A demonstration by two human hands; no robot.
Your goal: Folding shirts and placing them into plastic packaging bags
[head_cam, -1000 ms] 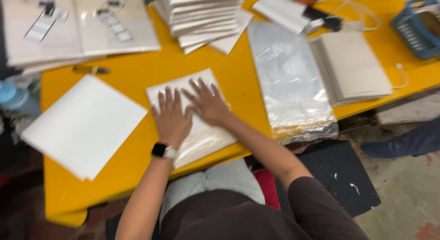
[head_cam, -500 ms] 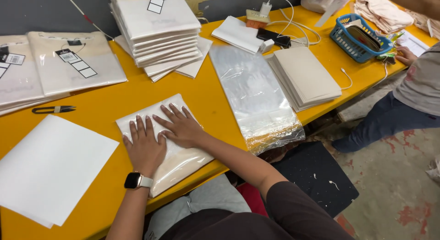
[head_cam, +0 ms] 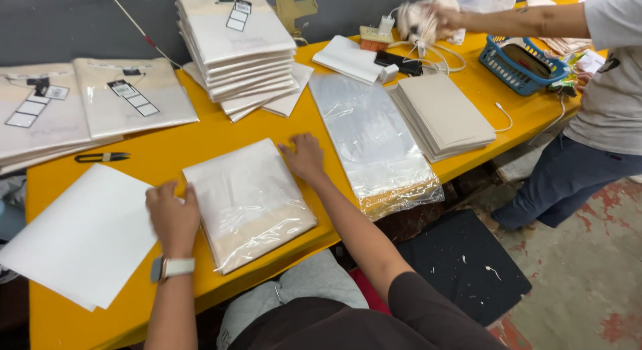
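The bagged shirt [head_cam: 249, 201] lies flat on the yellow table [head_cam: 200, 146]. The left hand [head_cam: 172, 215] presses its left edge, fingers curled over it. The right hand [head_cam: 305, 156] rests open at its top right corner. The shirt looks soft and light, and its bag slippery, so holding both side edges seems best.

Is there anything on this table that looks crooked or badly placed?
Yes. The clear bags hang over the table's front edge, their ends drooping. The bagged garment between the left hand and right hand lies askew to that edge. Nothing looks spilled or damaged.
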